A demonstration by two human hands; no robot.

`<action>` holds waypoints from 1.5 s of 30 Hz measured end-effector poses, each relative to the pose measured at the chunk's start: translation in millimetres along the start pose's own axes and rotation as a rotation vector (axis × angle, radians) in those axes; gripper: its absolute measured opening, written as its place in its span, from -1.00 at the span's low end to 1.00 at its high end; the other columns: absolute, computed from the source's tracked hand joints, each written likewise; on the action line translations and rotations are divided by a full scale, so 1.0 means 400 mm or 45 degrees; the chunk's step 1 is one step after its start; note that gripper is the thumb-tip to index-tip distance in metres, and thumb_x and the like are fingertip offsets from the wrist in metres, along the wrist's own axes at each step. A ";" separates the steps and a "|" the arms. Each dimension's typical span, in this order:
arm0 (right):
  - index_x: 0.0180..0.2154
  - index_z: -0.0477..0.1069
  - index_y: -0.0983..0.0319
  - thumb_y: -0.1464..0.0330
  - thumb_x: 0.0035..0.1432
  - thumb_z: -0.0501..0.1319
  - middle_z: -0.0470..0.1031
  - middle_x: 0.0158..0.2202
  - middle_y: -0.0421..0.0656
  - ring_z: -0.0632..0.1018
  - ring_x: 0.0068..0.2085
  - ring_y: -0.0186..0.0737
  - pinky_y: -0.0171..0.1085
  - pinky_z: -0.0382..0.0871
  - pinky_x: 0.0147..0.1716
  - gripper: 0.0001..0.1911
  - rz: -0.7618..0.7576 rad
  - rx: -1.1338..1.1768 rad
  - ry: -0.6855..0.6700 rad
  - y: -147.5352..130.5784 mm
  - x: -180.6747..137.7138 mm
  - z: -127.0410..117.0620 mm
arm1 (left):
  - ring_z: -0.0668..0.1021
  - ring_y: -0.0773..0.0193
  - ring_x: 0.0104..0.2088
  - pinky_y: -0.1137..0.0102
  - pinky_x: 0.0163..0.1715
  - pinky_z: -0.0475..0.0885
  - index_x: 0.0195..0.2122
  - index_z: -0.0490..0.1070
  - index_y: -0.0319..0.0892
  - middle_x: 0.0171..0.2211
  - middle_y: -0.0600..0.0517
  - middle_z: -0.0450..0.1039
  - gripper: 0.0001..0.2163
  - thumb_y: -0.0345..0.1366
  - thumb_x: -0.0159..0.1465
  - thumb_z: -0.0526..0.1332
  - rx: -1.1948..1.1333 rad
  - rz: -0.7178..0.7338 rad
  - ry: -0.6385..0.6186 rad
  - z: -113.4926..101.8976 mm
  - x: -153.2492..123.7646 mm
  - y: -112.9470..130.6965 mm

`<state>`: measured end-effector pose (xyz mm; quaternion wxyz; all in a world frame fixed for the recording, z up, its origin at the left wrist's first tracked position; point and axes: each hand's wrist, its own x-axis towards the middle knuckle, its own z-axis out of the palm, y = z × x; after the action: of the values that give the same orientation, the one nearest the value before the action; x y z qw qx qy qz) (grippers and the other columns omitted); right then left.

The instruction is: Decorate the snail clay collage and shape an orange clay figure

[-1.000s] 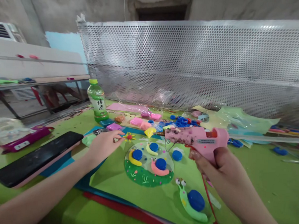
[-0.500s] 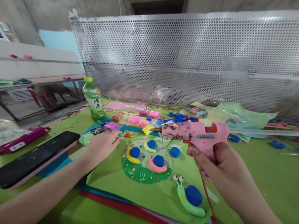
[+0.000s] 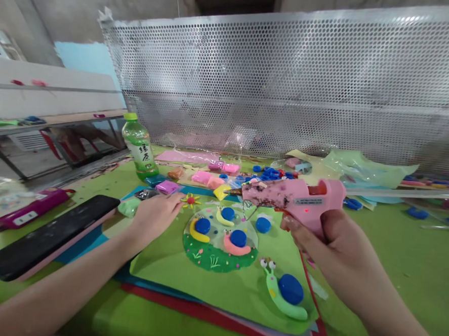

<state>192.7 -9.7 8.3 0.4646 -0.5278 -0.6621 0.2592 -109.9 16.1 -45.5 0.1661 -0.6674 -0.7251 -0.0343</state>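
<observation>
My right hand (image 3: 328,243) is wrapped round the grip of a pink glue gun (image 3: 291,196), whose nozzle points left above the craft. My left hand (image 3: 157,213) rests on the green paper sheet (image 3: 217,284), fingers bent, fingertips beside a small red and yellow clay sun (image 3: 190,200). Between the hands lies a round clear disc (image 3: 220,236) with clay grass and three clay snails carrying blue bottle caps. A larger green clay snail (image 3: 283,293) with a blue cap lies at the sheet's front right.
A green tea bottle (image 3: 139,147) stands at back left. A black phone (image 3: 49,236) and a magenta case (image 3: 31,212) lie to the left. Clay blocks (image 3: 208,179) and several blue caps (image 3: 269,175) are scattered behind. A perforated metal screen (image 3: 290,86) closes the back.
The glue gun has shifted slightly left and down with my right hand. My left hand stays by the clay sun. The view has tilted a little.
</observation>
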 end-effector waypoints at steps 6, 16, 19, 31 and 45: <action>-0.34 0.42 0.21 0.24 0.00 0.19 0.43 -0.57 -0.19 0.47 -0.51 -0.24 -0.34 0.31 -0.60 -0.80 0.004 0.080 0.038 0.001 0.000 0.000 | 0.57 0.10 -0.26 0.37 -0.36 0.40 0.02 0.34 -0.13 -0.23 -0.06 0.56 -0.64 -0.21 0.29 -0.09 -0.036 0.003 0.073 -0.032 -0.003 -0.016; -0.32 0.43 0.19 0.23 0.00 0.18 0.46 -0.55 -0.18 0.50 -0.50 -0.22 -0.33 0.34 -0.59 -0.78 0.035 0.120 0.049 -0.002 0.003 -0.005 | 0.52 0.08 -0.14 0.28 -0.10 0.37 0.10 0.28 -0.16 -0.16 -0.14 0.48 -0.62 -0.31 0.25 0.05 -0.031 0.315 0.090 -0.011 0.004 -0.039; -0.31 0.43 0.19 0.23 -0.01 0.18 0.47 -0.54 -0.19 0.51 -0.48 -0.22 -0.34 0.37 -0.56 -0.78 0.040 0.119 0.046 -0.001 0.000 -0.001 | 0.51 0.07 -0.13 0.27 -0.11 0.37 0.12 0.24 -0.19 -0.16 -0.17 0.48 -0.61 -0.32 0.26 0.04 -0.019 0.344 0.112 -0.004 0.007 -0.037; -0.32 0.41 0.21 0.18 0.02 0.15 0.33 -0.68 -0.23 0.37 -0.65 -0.29 -0.37 0.20 -0.73 -0.75 -0.069 -0.045 -0.038 0.005 0.011 -0.020 | 0.53 0.11 -0.14 0.28 -0.10 0.37 0.12 0.21 -0.17 -0.18 -0.12 0.51 -0.63 -0.33 0.27 0.00 -0.037 0.329 0.124 -0.001 0.010 -0.028; -0.29 0.42 0.21 0.16 0.04 0.15 0.17 -0.77 -0.32 0.20 -0.75 -0.36 -0.38 0.08 -0.78 -0.72 -0.094 -0.134 -0.070 0.008 0.012 -0.027 | 0.49 0.08 -0.09 0.29 -0.09 0.36 0.14 0.15 -0.24 -0.19 -0.09 0.52 -0.59 -0.35 0.25 0.03 -0.042 0.277 0.103 0.003 0.010 -0.030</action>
<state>203.7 -5.7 12.2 0.4272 -0.5194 -0.7064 0.2208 -121.9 18.9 -43.4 0.1871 -0.7428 -0.6405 -0.0547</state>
